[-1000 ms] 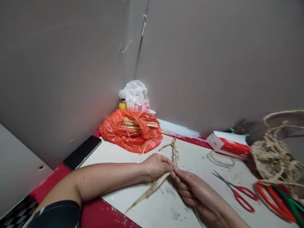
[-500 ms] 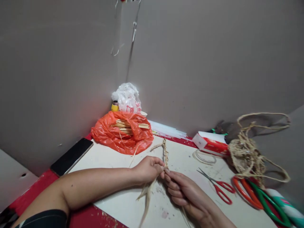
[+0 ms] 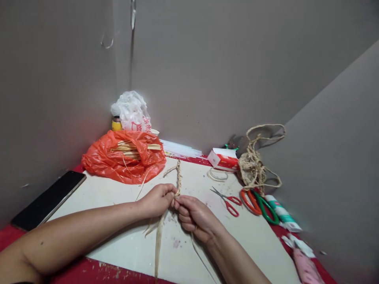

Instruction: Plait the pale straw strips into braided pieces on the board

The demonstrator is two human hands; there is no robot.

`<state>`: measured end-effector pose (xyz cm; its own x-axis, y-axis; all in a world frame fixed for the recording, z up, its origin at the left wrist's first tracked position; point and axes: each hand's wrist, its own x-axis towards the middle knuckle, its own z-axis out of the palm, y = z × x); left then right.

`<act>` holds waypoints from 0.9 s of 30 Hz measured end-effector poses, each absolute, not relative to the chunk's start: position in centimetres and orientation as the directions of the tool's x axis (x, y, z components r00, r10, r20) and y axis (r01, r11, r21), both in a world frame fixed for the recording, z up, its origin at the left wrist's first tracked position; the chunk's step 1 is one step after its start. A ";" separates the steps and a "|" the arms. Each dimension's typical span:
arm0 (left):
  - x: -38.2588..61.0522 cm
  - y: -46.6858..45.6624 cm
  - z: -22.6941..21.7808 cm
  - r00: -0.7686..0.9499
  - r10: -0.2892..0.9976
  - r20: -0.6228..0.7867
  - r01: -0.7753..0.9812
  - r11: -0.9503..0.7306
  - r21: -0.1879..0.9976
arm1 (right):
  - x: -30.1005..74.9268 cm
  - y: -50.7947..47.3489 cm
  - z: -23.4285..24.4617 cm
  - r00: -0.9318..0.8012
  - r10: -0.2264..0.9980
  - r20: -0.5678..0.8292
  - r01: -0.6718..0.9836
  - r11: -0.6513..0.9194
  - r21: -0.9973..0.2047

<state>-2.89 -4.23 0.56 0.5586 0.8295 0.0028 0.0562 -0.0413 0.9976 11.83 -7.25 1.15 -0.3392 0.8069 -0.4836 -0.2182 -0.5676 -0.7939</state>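
A thin braid of dry straw [image 3: 179, 177] stands up from between my fingers, with a short side branch leaning left. My left hand [image 3: 158, 200] is closed in a pinch on its lower end. Close against it, my right hand [image 3: 195, 216] pinches the same spot, its other fingers curled in. Loose pale straw strips [image 3: 159, 240] hang below my left hand over the white board [image 3: 124, 244]. A thin strand [image 3: 199, 252] trails down beneath my right hand. The fingertips hide the exact point of the grip.
Left of the hands are an orange plastic bag [image 3: 97, 157] of straw strips and a black phone [image 3: 49, 200]. Rightward lie red-handled scissors [image 3: 229, 200], a wire coil [image 3: 217, 174], a red-white box [image 3: 223, 159], a rope bundle [image 3: 251, 169] and a green-white tube [image 3: 282, 213]. Walls close off the back.
The camera view has swung to the right, so everything sits further left in the picture. Both hands keep their pinch on the braid, with little visible change.
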 end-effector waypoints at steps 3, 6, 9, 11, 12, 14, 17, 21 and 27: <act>-3.2 -4.4 1.1 0.569 0.821 0.032 0.126 -0.125 0.984 | 11.7 -7.4 1.2 -0.321 0.812 -0.488 -0.199 -0.562 -0.803; -3.5 -4.5 1.6 0.588 0.807 0.055 0.245 -0.242 0.939 | 11.2 -7.5 1.3 -0.229 0.843 -0.487 -0.172 -0.527 -0.832; -3.8 -4.4 2.2 0.604 0.796 0.038 0.375 -0.326 0.868 | 10.6 -7.5 1.2 -0.124 0.871 -0.476 -0.133 -0.490 -0.862; -4.0 -4.4 2.5 0.604 0.797 0.029 0.432 -0.357 0.828 | 10.3 -7.5 1.0 -0.092 0.885 -0.457 -0.111 -0.465 -0.878; -4.0 -4.4 2.6 0.599 0.800 0.033 0.440 -0.364 0.821 | 10.2 -7.5 0.9 -0.088 0.890 -0.448 -0.107 -0.456 -0.884; -4.1 -4.5 2.6 0.587 0.809 0.037 0.414 -0.339 0.845 | 10.1 -7.6 0.9 -0.085 0.893 -0.441 -0.114 -0.448 -0.887; -3.9 -4.8 2.1 0.592 0.804 -0.052 0.323 -0.178 0.929 | 10.1 -7.7 0.9 -0.079 0.890 -0.449 -0.139 -0.456 -0.879; -3.3 -5.3 1.2 0.638 0.759 -0.129 0.227 -0.026 0.974 | 10.3 -7.8 1.1 -0.097 0.879 -0.467 -0.188 -0.477 -0.859; -2.5 -6.0 -0.1 0.588 0.805 -0.080 0.167 -0.024 0.986 | 10.4 -7.8 0.9 -0.135 0.884 -0.448 -0.229 -0.467 -0.854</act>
